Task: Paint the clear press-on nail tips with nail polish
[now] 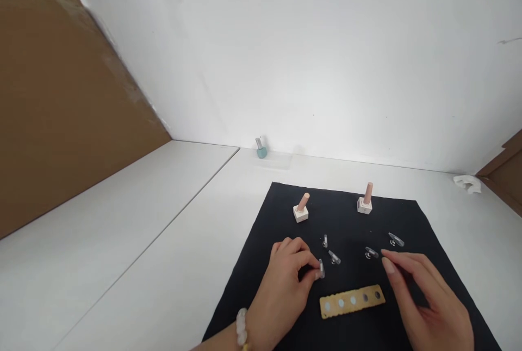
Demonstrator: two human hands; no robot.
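Note:
Thumb and index finger of my left hand point(291, 280) pinch a small clear nail tip point(322, 269) above the black cloth point(261, 253). My right hand point(424, 291) has its thumb and index finger slightly apart, with nothing visible between them. Just left of those fingertips is another clear nail tip on a small stand point(372, 253); one more point(396, 240) lies behind them. Two further nail tips point(325, 241) point(334, 257) lie near my left fingertips. Between the hands, a tan strip point(352, 301) carries a row of several pale and dark dots.
Two square white bottles with pink caps point(300, 213) point(365, 204) stand on the back of the cloth. A teal bottle point(261, 151) is by the white wall. Crumpled white material point(467, 183) lies at the far right. Brown cardboard point(69, 95) rises on the left.

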